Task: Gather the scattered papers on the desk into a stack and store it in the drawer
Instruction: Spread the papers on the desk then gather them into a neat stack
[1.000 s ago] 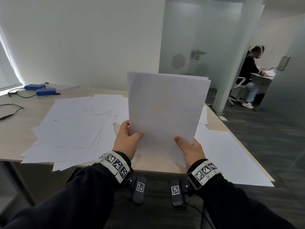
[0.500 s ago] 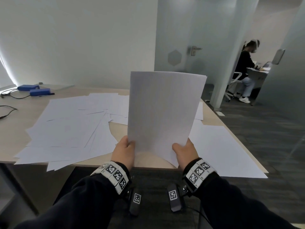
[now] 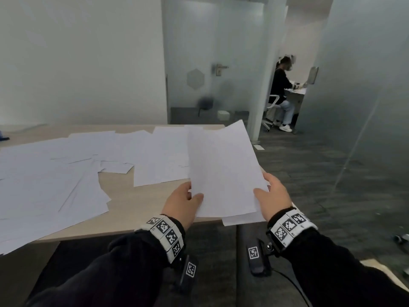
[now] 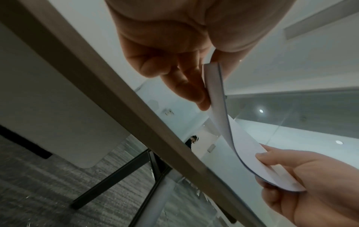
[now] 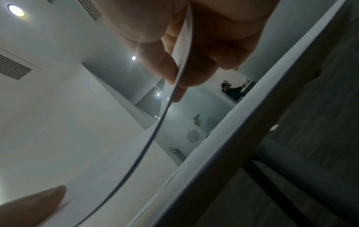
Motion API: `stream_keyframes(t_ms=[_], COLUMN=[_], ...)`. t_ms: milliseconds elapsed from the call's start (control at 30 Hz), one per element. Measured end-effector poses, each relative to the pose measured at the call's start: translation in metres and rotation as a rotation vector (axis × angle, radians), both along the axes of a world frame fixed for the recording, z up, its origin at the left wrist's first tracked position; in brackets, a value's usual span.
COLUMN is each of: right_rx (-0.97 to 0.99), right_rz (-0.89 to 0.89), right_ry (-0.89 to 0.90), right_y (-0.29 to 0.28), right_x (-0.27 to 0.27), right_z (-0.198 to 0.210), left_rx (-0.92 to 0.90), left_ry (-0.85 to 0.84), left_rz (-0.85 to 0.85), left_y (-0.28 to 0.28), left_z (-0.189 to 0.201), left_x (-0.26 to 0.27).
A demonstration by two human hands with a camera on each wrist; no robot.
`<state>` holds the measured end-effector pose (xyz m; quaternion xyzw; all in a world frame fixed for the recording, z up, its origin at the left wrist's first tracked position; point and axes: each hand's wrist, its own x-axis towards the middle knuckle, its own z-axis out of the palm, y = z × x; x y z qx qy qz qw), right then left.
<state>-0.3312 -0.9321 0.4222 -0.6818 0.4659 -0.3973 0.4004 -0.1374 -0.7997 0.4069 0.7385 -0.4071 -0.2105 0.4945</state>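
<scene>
A thin stack of white papers (image 3: 223, 171) tilts low over the desk's right front corner, held by both hands. My left hand (image 3: 184, 201) pinches its lower left corner, thumb on top. My right hand (image 3: 273, 193) pinches the lower right edge. In the left wrist view the stack (image 4: 217, 98) bends between my left hand's fingers (image 4: 186, 83) and my right hand (image 4: 303, 181). The right wrist view shows the stack's edge (image 5: 174, 86) pinched between thumb and fingers. Loose papers (image 3: 55, 173) cover the desk (image 3: 137, 207) to the left, and one sheet (image 3: 241, 219) lies under the stack. No drawer is in view.
A glass partition with a door (image 3: 219, 69) stands behind the desk. A person (image 3: 280, 89) sits at another desk in the far right room. Grey carpet floor (image 3: 332, 173) lies right of the desk. Dark desk legs (image 4: 120, 173) show beneath the desk.
The stack stood upright on the desk between both hands; now it is tilted down and moved right, over the desk's right corner. The head view has turned right.
</scene>
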Motion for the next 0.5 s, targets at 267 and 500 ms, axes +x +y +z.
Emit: stream_keyframes(t_ms=[267,500], right_rx=[0.028,0.036], right_rz=[-0.057,-0.067], right_ry=[0.239,0.390], right_y=[-0.039,-0.051], right_x=[-0.047,-0.053], right_z=[-0.013,-0.024], left_rx=[0.281,0.541], left_ry=[-0.242,-0.534], left_rz=[-0.042,-0.111], left_y=[-0.050,-0.049], left_z=[-0.008,-0.009], left_x=[-0.035,-0.043])
